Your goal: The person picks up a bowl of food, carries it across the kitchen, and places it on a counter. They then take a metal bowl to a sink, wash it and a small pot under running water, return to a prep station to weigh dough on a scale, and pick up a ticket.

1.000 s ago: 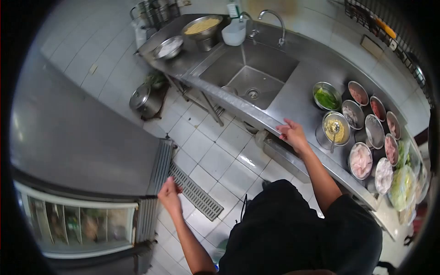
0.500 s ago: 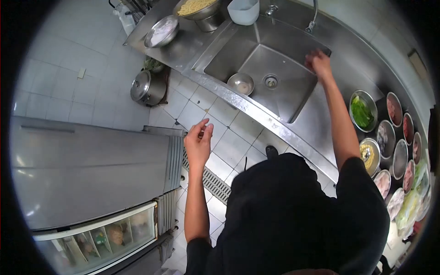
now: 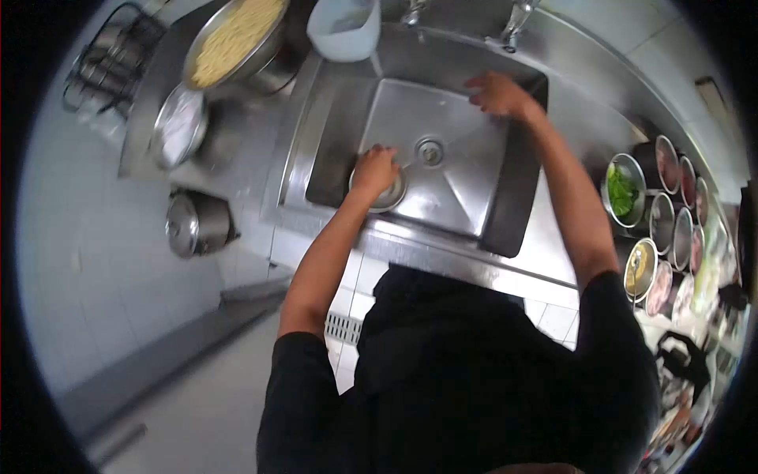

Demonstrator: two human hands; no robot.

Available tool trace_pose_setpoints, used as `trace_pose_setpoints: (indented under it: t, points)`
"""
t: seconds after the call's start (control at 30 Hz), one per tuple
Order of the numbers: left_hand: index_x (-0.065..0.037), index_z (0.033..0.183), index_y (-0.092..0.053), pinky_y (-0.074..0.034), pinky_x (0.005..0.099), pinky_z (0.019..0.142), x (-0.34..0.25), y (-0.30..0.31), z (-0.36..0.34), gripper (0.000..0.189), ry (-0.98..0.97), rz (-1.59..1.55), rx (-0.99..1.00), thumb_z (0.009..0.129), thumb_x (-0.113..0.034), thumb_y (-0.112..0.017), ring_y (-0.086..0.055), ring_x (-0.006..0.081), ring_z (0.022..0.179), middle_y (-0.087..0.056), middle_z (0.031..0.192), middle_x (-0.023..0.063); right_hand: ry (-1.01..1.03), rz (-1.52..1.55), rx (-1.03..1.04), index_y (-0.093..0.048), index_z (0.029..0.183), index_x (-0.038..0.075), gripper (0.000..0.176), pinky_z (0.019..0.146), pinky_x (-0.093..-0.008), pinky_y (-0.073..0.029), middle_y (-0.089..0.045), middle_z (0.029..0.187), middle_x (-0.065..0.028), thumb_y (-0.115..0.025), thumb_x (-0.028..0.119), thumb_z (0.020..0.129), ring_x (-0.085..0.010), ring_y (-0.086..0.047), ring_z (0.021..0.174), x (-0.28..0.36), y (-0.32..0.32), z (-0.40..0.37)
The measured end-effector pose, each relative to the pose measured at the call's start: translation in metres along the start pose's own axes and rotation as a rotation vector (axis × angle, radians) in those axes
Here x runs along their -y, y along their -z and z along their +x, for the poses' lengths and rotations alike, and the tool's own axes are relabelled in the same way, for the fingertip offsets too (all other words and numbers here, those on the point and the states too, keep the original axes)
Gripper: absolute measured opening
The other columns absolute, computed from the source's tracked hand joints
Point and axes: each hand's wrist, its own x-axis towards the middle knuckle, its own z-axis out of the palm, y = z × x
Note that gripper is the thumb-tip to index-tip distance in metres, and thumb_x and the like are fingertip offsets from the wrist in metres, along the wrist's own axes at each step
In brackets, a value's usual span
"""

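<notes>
1. The left hand point(image 3: 377, 170) is down in the sink point(image 3: 462, 197), fingers curled over the small steel bowl point(image 3: 392, 199), which sits on the basin floor just left of the drain point(image 3: 429, 150), around the middle of the frame
2. The right hand point(image 3: 497, 93) is at the far side of the basin, upper middle of the frame, under the tap point(image 3: 517, 14); fingers loosely spread, holding nothing
3. To me this is the grab stage: bowl gripped, but I can't tell whether it's lifted off the steel yet
4. The next move calls for a firm hold on that rim (wet metal is probably slippery) and a straight lift clear of the sink wall
5. The noodle bowl point(image 3: 233, 35) and white jug point(image 3: 343, 28) sit upper left
</notes>
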Motion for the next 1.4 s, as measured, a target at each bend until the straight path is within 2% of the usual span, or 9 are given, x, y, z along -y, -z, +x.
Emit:
trace_pose_setpoints:
  t: [0.07, 0.17, 0.37, 0.63, 0.83, 0.87, 1.0, 1.2, 1.4]
  points:
    - [-0.010, 0.110, -0.063, -0.045, 0.0444, 0.092, 0.033, -0.041, 0.048, 0.031, -0.118, 0.133, 0.095, 0.081, -0.018, -0.062, -0.056, 0.0339, 0.109, -0.058, 0.116, 0.0170, -0.182, 0.442, -0.234, -0.068, 0.104, 0.008, 0.032, 0.091, -0.0423, -0.046, -0.065, 0.110, -0.0123, -0.065, 0.025, 0.077, -0.0294, -0.061, 0.103, 0.006, -0.026, -0.005]
    - [-0.012, 0.108, -0.063, -0.043, 0.0452, 0.094, 0.072, -0.089, 0.080, 0.034, -0.166, 0.265, 0.256, 0.076, -0.016, -0.068, -0.054, 0.0318, 0.113, -0.056, 0.119, 0.0150, -0.257, 1.108, -0.213, -0.070, 0.096, 0.004, 0.028, 0.081, -0.0346, -0.052, -0.069, 0.092, -0.0124, -0.066, 0.021, 0.073, -0.0310, -0.066, 0.084, 0.049, -0.023, -0.015]
    - [-0.007, 0.109, -0.059, -0.045, 0.0447, 0.092, 0.098, -0.110, 0.096, 0.040, -0.055, 0.286, 0.282, 0.073, -0.015, -0.073, -0.056, 0.0328, 0.110, -0.058, 0.116, 0.0142, -0.420, 0.842, -0.430, -0.072, 0.082, 0.002, 0.018, 0.076, -0.0327, -0.052, -0.069, 0.085, -0.0128, -0.068, 0.015, 0.070, -0.0250, -0.067, 0.080, 0.067, -0.047, -0.011]
    - [-0.001, 0.106, -0.057, -0.047, 0.0454, 0.088, 0.004, -0.100, 0.128, 0.033, -0.402, 0.128, 0.311, 0.073, -0.004, -0.061, -0.059, 0.0386, 0.098, -0.061, 0.104, 0.0220, -0.661, 0.826, -0.394, -0.068, 0.094, -0.005, 0.028, 0.073, -0.0322, -0.052, -0.069, 0.081, -0.0176, -0.064, 0.007, 0.070, -0.0243, -0.067, 0.076, 0.079, -0.114, -0.029]
    - [0.008, 0.100, -0.052, -0.055, 0.0453, 0.076, -0.035, -0.109, 0.134, 0.032, 0.019, -0.340, 0.073, 0.072, -0.004, -0.062, -0.062, 0.0376, 0.094, -0.060, 0.097, 0.0276, -0.714, 0.706, -0.711, -0.066, 0.101, -0.005, 0.030, 0.077, -0.0342, -0.052, -0.069, 0.091, -0.0194, -0.059, 0.006, 0.073, -0.0280, -0.068, 0.086, 0.059, -0.158, -0.034]
    - [0.011, 0.098, -0.050, -0.060, 0.0415, 0.072, -0.049, -0.071, 0.114, 0.028, 0.361, -0.809, 0.240, 0.075, 0.001, -0.061, -0.062, 0.0346, 0.090, -0.058, 0.098, 0.0243, -0.703, 0.668, -0.711, -0.066, 0.102, -0.004, 0.031, 0.079, -0.0331, -0.052, -0.069, 0.092, -0.0192, -0.059, 0.007, 0.073, -0.0282, -0.067, 0.089, 0.060, -0.154, -0.041]
    - [0.014, 0.095, -0.049, -0.062, 0.0389, 0.065, -0.016, -0.091, 0.081, 0.019, 0.775, -1.376, 0.285, 0.078, 0.006, -0.053, -0.062, 0.0340, 0.081, -0.056, 0.099, 0.0221, -0.694, 0.669, -0.700, -0.066, 0.102, -0.003, 0.031, 0.079, -0.0351, -0.052, -0.068, 0.092, -0.0196, -0.056, 0.005, 0.073, -0.0317, -0.067, 0.089, 0.063, -0.148, -0.059]
    - [0.010, 0.094, -0.051, -0.060, 0.0368, 0.055, -0.036, -0.092, 0.082, 0.017, 0.702, -1.517, 0.370, 0.077, 0.005, -0.054, -0.064, 0.0322, 0.074, -0.057, 0.091, 0.0195, -0.692, 1.098, -0.642, -0.066, 0.097, -0.007, 0.025, 0.065, -0.0294, -0.054, -0.070, 0.082, -0.0153, -0.055, 0.000, 0.076, -0.0193, -0.069, 0.071, 0.060, -0.137, -0.047]
    - [0.008, 0.094, -0.049, -0.059, 0.0364, 0.051, -0.067, -0.048, 0.097, 0.020, 0.404, -0.958, 0.178, 0.076, 0.003, -0.056, -0.065, 0.0286, 0.082, -0.057, 0.095, 0.0192, -0.656, 1.175, -0.650, -0.065, 0.097, -0.009, 0.023, 0.063, -0.0274, -0.054, -0.069, 0.079, -0.0150, -0.057, -0.001, 0.077, -0.0162, -0.066, 0.066, 0.067, -0.117, -0.035]
